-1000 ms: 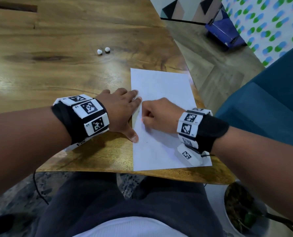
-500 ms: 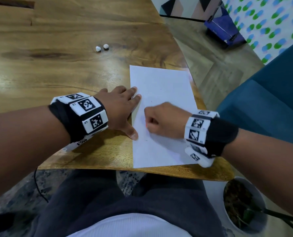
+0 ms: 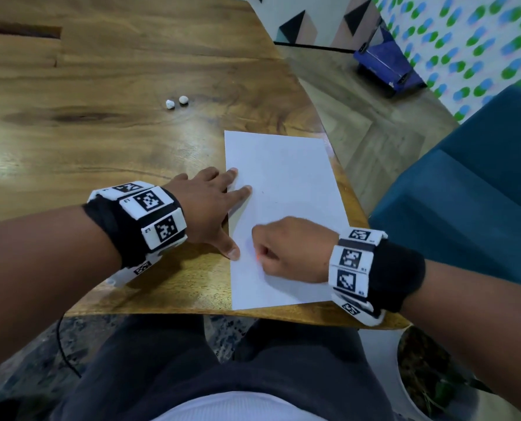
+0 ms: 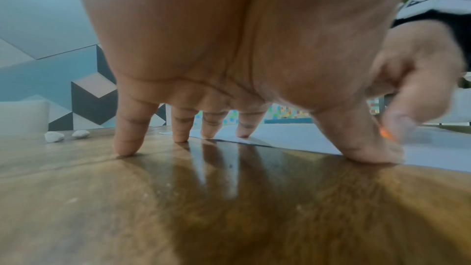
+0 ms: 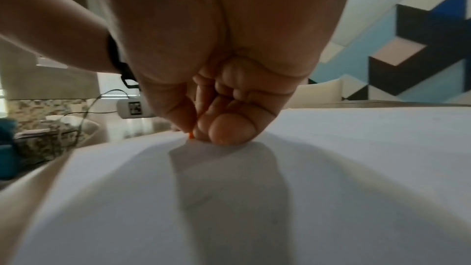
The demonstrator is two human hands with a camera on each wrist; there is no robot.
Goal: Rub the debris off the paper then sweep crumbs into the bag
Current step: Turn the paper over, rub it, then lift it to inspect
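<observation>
A white sheet of paper (image 3: 286, 189) lies at the wooden table's near right corner. My left hand (image 3: 219, 205) is spread flat, its fingertips (image 4: 242, 134) and thumb pressing down the sheet's left edge (image 4: 293, 140). My right hand (image 3: 286, 247) is curled on the lower part of the sheet and pinches a small orange eraser (image 5: 190, 136) against the paper (image 5: 331, 168); only an orange tip (image 4: 386, 134) shows. Faint grey marks sit on the sheet near my left fingertips. No bag is in view.
Two small white crumpled bits (image 3: 175, 101) lie on the table (image 3: 101, 141) beyond my left hand. A teal seat (image 3: 465, 192) stands to the right, a potted plant (image 3: 429, 375) below the table corner, a blue box (image 3: 387, 68) on the floor.
My right hand has slid a little toward me and rightward along the sheet while still pinching the eraser. My left hand has stayed pressed on the paper's edge.
</observation>
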